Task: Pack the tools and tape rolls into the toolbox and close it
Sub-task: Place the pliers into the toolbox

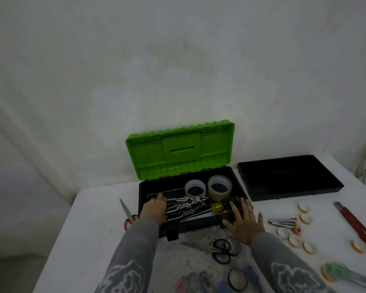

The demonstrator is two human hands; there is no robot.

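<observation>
A black toolbox (239, 185) stands open on the white table, its green lid (180, 152) upright against the wall. Inside lie two clear tape rolls (219, 186), black-and-white pliers (186, 205) and a yellow-handled screwdriver (219, 208). My left hand (154, 209) reaches into the box's left end, fingers curled over the pliers' handles. My right hand (244, 222) lies flat with spread fingers on the box's front right rim.
Orange-handled scissors (128, 214) lie left of the box. Black scissors (221, 250) and a black tape ring (237, 279) lie in front. At the right sit a black tray (287, 179), several small yellow tape rolls (305, 218), a red cutter (355, 225) and a green-handled tool (344, 273).
</observation>
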